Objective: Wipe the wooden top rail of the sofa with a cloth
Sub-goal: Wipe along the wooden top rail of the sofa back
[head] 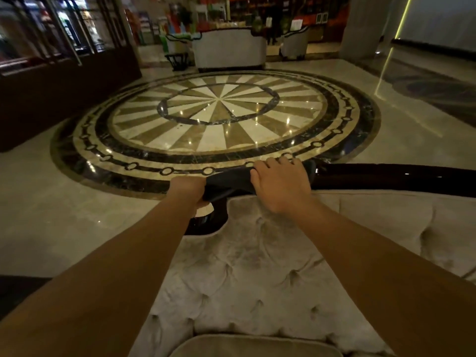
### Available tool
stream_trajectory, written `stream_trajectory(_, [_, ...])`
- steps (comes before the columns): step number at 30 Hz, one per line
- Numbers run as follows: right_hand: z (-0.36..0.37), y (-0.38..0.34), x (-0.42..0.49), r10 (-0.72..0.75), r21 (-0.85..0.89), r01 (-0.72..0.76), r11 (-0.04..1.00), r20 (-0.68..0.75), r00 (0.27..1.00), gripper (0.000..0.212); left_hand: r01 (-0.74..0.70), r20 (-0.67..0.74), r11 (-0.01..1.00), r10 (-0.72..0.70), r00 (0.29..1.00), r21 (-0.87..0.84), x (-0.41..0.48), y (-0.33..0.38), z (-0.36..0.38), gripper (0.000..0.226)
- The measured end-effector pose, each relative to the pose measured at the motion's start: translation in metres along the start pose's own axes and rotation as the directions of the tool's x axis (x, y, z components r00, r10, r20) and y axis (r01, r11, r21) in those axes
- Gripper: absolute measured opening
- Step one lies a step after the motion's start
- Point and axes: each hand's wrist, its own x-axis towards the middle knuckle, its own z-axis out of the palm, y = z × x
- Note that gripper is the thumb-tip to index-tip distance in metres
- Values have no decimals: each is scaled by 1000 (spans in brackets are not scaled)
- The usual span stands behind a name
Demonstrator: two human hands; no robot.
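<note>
A glossy dark wooden top rail [391, 180] runs along the back of a beige tufted sofa [257, 274] and curves down at its left end. A dark cloth [226, 182] lies draped over the rail's left end. My left hand [186, 189] grips the cloth's left edge where the rail curves downward. My right hand [279, 184] lies palm down on the cloth's right part, fingers curled over the far side of the rail. Most of the cloth is hidden under my hands.
Beyond the rail spreads a polished marble floor with a round inlaid medallion [219, 117]. Another pale sofa [229, 48] stands at the far side, with a dark wooden counter [64, 99] on the left. A cushion [257, 347] lies at the bottom edge.
</note>
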Motion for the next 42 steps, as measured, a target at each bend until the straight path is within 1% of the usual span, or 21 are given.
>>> stream_trajectory(2, [1, -7, 5, -9, 1, 9, 1000, 2, 1000, 41, -59, -102, 994, 69, 992, 95, 4, 5, -4, 29])
stream_trajectory(3, [2, -8, 7, -14, 9, 14, 1000, 19, 1000, 42, -122, -159, 980, 147, 976, 156, 2, 8, -3, 22])
stream_trajectory(4, [1, -9, 8, -20, 13, 19, 1000, 33, 999, 42, -231, -170, 943, 275, 946, 239, -4, 14, 1, 18])
stream_trajectory(5, [1, -8, 8, -27, 8, 26, 1000, 36, 999, 43, -353, -115, 874, 410, 905, 335, -12, 19, 9, 17])
stream_trajectory(6, [1, -5, 8, -40, -4, 40, 999, 28, 999, 43, -464, -12, 792, 510, 860, 397, -18, 21, 19, 18])
stream_trajectory(7, [-1, -3, 6, -52, -18, 52, 998, 22, 998, 44, -538, 94, 717, 560, 823, 442, -23, 23, 28, 21])
stream_trajectory(9, [-4, 8, 2, -53, -32, 53, 998, 12, 999, 47, -614, 227, 604, 593, 772, 509, -23, 25, 40, 25])
stream_trajectory(12, [-8, 29, -6, -33, -38, 33, 999, 3, 999, 46, -680, 318, 492, 629, 709, 544, -14, 22, 54, 28])
stream_trajectory(14, [-10, 42, -9, -16, -37, 16, 999, -9, 1000, 45, -718, 410, 355, 634, 656, 599, -16, 17, 67, 31])
stream_trajectory(15, [-11, 48, -12, -9, -36, 9, 999, -11, 1000, 44, -733, 455, 290, 628, 631, 616, -18, 15, 76, 31])
stream_trajectory(17, [-11, 63, -17, 0, -35, -1, 999, -29, 1000, 43, -755, 498, 231, 630, 597, 614, -22, 10, 92, 31])
stream_trajectory(20, [-14, 93, -27, 24, -48, -26, 998, -48, 999, 42, -780, 474, 166, 712, 518, 603, -31, 7, 117, 44])
stream_trajectory(23, [-17, 132, -41, 48, -55, -51, 997, -63, 997, 42, -733, 439, 55, 770, 464, 678, -58, 5, 155, 53])
stream_trajectory(25, [-20, 161, -51, 60, -61, -64, 996, -69, 996, 40, -710, 434, 4, 789, 435, 704, -77, 8, 186, 49])
stream_trajectory(27, [-22, 188, -60, 71, -61, -74, 995, -52, 996, 40, -732, 440, -1, 800, 408, 681, -90, 16, 210, 40])
stream_trajectory(31, [-25, 270, -92, 116, -16, -118, 993, -108, 987, 35, -824, 528, -92, 806, 269, 559, -128, 39, 287, 28])
stream_trajectory(32, [-25, 290, -101, 126, 1, -127, 992, -110, 986, 33, -838, 538, -79, 798, 272, 540, -138, 43, 308, 27])
stream_trajectory(34, [-23, 329, -120, 148, 24, -146, 989, -116, 982, 30, -841, 542, -26, 775, 325, 541, -160, 47, 355, 26])
stream_trajectory(36, [-23, 365, -137, 178, 73, -170, 983, -135, 975, 30, -798, 546, -41, 751, 372, 601, -179, 44, 401, 29])
stream_trajectory(39, [-19, 419, -164, 165, 77, -153, 985, -189, 968, 25, -701, 606, -221, 708, 363, 678, -207, 36, 462, 32])
stream_trajectory(42, [-9, 462, -182, 141, 100, -126, 987, -161, 977, 18, -623, 701, -403, 621, 352, 670, -225, 35, 508, 25])
